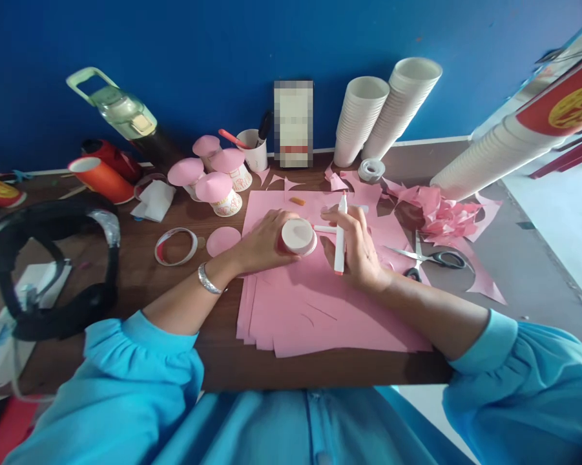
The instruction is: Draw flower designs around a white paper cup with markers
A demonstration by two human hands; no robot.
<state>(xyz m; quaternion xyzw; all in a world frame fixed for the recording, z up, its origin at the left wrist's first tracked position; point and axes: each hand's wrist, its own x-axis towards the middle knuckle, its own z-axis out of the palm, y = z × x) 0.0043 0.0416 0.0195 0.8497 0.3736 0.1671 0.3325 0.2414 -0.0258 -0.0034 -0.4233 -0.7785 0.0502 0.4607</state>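
A blue wall (pixel 198 51) backs the brown bench (pixel 218 365). Over its pink sheets (pixel 291 316), the left hand (pixel 265 239) grips a paper cup (pixel 298 236), the right hand (pixel 357 248) white markers (pixel 340 245); right of the sheets, a yellow emblem (pixel 579 106) is illegible.

The dark-brown wooden tabletop (pixel 223 368) is dimly lit, brightened toward the right; the long white paper-cup stack (pixel 494 158) is stretched by edge distortion.

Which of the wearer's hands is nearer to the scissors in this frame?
The right hand. Holding a white marker, it is to the left of the scissors, not touching them; the left hand, holding a white cup, is farther left, beyond the right hand.
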